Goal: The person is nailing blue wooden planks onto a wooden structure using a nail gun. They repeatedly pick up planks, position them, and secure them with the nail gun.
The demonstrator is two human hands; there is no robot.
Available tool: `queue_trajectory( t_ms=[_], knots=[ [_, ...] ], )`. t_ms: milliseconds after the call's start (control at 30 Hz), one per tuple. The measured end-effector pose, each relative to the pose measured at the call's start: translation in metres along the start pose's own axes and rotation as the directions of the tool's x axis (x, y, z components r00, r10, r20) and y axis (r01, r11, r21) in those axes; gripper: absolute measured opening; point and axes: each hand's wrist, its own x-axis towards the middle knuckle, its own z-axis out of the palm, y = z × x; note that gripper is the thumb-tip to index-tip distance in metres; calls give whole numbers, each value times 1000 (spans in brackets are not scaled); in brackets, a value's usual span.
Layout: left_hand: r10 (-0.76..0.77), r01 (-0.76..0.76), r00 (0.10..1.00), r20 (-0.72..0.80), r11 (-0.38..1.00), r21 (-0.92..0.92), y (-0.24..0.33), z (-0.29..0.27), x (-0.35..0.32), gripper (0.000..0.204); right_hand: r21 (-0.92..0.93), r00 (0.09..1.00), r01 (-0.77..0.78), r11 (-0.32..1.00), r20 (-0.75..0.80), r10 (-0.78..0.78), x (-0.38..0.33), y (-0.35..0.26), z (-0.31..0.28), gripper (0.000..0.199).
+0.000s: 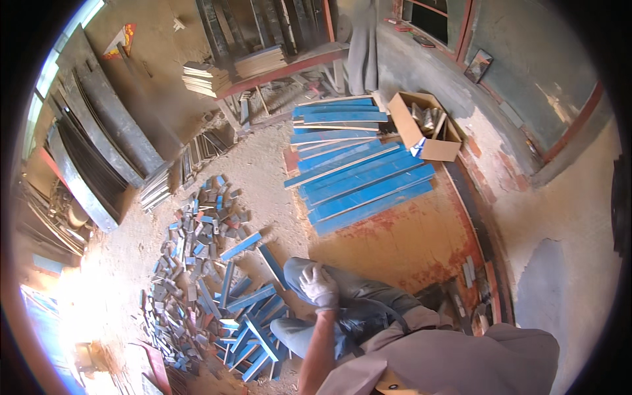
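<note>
My left hand (318,287), in a whitish glove, lies on my bent knee in worn blue jeans (359,288). Its fingers are a little apart and nothing shows in them. My right hand is out of sight, with my torso in a greyish-brown shirt (454,359) filling the lower right. Beside my legs is a heap of blue-faced wooden strips (253,339), crossed over one another. A loose blue strip (241,245) lies just beyond my knee. Left of the heap spreads a pile of small cut blocks (191,276), grey and blue.
Long blue boards (368,181) lie side by side on a wooden sheet (395,247). An open cardboard box (441,149) with wood pieces stands by the wall. Dark panels (108,108) lean at the far left. Stacked slats (260,64) rest on a red-edged bench (289,71).
</note>
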Motion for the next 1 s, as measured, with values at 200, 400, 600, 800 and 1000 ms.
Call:
queue_trajectory(
  t_ms=[200,400,600,800,1000],
  knots=[
    [-40,32,995,-95,996,-88,-25,-29,-3,18,9,1000,-4,1000,-14,4,8,-10,-5,89],
    [93,-93,996,-6,995,-39,-27,-31,2,15,7,1000,19,1000,20,-19,1,10,-12,83],
    [-297,286,955,14,904,-319,-30,-23,-1,33,-123,940,262,957,259,-224,32,-11,-87,61],
    [-216,200,975,-58,959,-199,-22,-22,36,36,147,712,655,741,-450,-539,169,-99,-198,35],
    [-263,297,951,161,922,-250,-2,14,81,48,-26,677,455,890,-639,-365,373,-157,-243,74]
  ],
)
